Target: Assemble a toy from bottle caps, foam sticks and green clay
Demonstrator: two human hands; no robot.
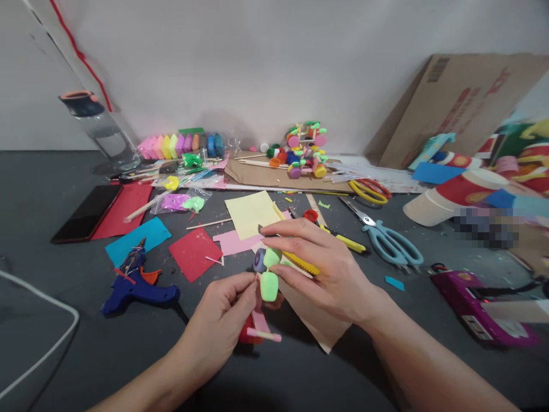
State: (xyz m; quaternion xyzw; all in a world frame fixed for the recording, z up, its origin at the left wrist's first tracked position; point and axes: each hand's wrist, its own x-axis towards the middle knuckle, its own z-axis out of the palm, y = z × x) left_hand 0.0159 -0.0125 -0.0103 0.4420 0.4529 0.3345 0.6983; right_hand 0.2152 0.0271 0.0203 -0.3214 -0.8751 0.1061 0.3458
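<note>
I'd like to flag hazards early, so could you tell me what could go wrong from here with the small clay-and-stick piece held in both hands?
The left hand and right hand pinch a small model of soft green clay lumps; squeezing could deform them or pop them off the stick. The right hand also appears to hold a yellow craft knife close to the fingers, so a slip might cut. The blue glue gun lies near the left forearm and could be knocked.

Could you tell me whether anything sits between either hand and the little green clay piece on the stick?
Nothing visible does: the left hand and right hand both already touch the green clay piece, held above the table.
</note>
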